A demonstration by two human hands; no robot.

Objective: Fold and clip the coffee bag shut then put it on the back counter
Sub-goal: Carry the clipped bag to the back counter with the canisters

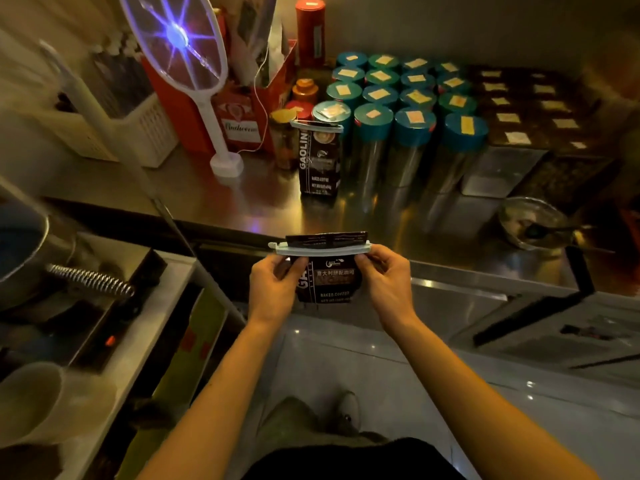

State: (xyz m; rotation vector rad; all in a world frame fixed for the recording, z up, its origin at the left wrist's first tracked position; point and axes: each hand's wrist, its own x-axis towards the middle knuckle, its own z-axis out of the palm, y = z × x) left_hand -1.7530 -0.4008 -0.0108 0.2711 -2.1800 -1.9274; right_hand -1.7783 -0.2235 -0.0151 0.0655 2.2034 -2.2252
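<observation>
- Over the front edge of the counter [221,199], in mid-air, the coffee bag [327,280] is held up by both hands, short of the steel top.
- At the far left corner a white slatted basket [138,129] holds dark items too blurred to name; beside it a red box [239,109] carries papers, with a glowing bug-zapper racket [176,46] standing in front of it.
- The left hand [273,289] pinches the bag's left side, thumb on the front, fingers closed around it.
- A pale clip [320,248] runs across the bag just below its folded top strip; whether it is fully snapped cannot be told.
- The right hand [384,282] grips the bag's right side near the clip's end, closed on it the same way.
- Farther back, mid-counter, a second clipped bag [318,161] stands upright against rows of teal-lidded canisters [412,98], each lid with a yellow label; their contents are hidden.
- Toward the right edge sit dark labelled bins [530,116] and a metal bowl [533,223] with what may be a spoon in it.
- The stainless top reflects warm, dim light; pale floor tiles lie below.
</observation>
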